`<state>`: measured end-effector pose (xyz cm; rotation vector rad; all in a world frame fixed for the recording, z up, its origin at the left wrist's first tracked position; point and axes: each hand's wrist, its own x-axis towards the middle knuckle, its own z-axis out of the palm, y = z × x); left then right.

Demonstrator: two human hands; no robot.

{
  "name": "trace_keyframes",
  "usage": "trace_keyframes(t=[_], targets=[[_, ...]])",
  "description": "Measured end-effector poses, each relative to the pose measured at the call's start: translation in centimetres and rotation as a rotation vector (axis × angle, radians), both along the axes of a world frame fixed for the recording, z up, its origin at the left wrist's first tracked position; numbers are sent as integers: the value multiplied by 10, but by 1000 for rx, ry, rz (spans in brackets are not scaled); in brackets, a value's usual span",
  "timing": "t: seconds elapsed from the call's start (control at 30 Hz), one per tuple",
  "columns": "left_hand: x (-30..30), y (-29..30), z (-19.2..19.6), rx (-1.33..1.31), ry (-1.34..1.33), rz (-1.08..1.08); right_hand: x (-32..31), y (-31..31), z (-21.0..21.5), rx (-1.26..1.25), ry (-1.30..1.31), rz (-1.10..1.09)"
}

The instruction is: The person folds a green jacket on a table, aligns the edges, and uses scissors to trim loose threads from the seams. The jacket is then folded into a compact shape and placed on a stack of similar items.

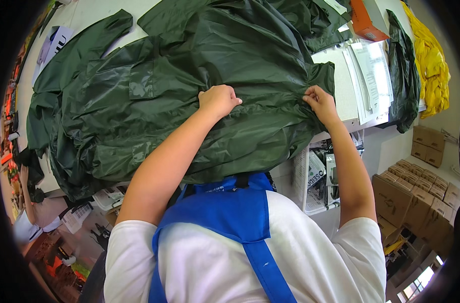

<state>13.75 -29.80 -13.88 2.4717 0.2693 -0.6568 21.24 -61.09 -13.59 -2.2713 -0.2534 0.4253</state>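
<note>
A dark green raincoat (169, 96) of thin, shiny fabric lies spread and wrinkled over the worktable, its lower part hanging over the front edge by my body. My left hand (219, 101) is closed on a gathered fold near its middle, the fingertips partly hidden. Farther right, my right hand (320, 103) pinches the fabric near the collar-like end, thumb and forefinger together. Between the two hands the cloth is drawn into a puckered line. A square pocket flap (141, 81) shows left of my left hand.
Stacked paper sheets (366, 76) and an orange box (367, 22) lie at the right of the white table (343, 63). Black and yellow garments (431, 60) hang beyond. Cardboard cartons (417, 197) stand at lower right. Another person's arm (27, 194) shows at far left.
</note>
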Motion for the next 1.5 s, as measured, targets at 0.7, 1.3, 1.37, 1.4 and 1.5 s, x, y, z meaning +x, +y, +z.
trace_keyframes(t=[0.7,1.3,1.37,1.4,1.5], targets=[[-21,36,18,45,-84,-119,41,0,2,-328,-92,-61],[-87,127,28,-83,-351,101,-11,147,20,-48,-50,402],[-83,125,24,-75,-272,155,-7,151,14,-104,69,407],[-82,123,21,-62,-223,185,-7,152,13,-93,86,400],[-80,119,6,-9,-119,247,-7,149,6,-50,105,391]])
